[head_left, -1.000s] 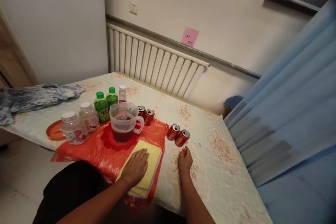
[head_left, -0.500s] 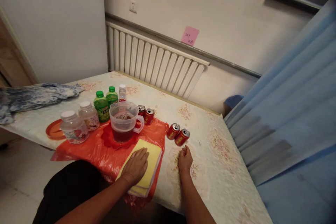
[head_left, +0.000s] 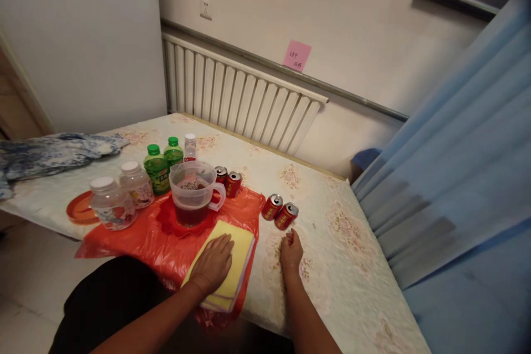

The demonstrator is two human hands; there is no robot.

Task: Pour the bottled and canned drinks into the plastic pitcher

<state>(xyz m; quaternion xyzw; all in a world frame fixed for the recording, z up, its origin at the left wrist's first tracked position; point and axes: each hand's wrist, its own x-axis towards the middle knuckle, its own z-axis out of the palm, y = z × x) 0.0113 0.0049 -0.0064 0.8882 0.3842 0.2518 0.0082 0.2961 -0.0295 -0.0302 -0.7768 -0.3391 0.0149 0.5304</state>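
My left hand (head_left: 213,261) lies flat on a folded stack of yellow sheets (head_left: 241,243), with its fingers stretched out. Whether the sheets are paper or cloth I cannot tell. My right hand (head_left: 292,251) rests on the tablecloth with its fingers curled in, and nothing shows in them. Just beyond it stand two red drink cans (head_left: 280,212), opened at the top. A clear plastic measuring jug (head_left: 193,199) with dark liquid sits on a red scalloped dish (head_left: 166,221), left of the yellow stack. Beneath these spreads a red plastic sheet (head_left: 136,243).
Two lidded clear jars (head_left: 113,207), two green bottles (head_left: 156,171) and a small white-capped bottle (head_left: 189,148) stand left of and behind the jug. Two more red cans (head_left: 233,183) are behind its handle. Blue patterned fabric (head_left: 62,152) lies far left; a blue curtain (head_left: 452,149) hangs right.
The view has shifted slightly, so the things on the table appear a little further left. Both hands hold their places, and nothing has been picked up or let go.
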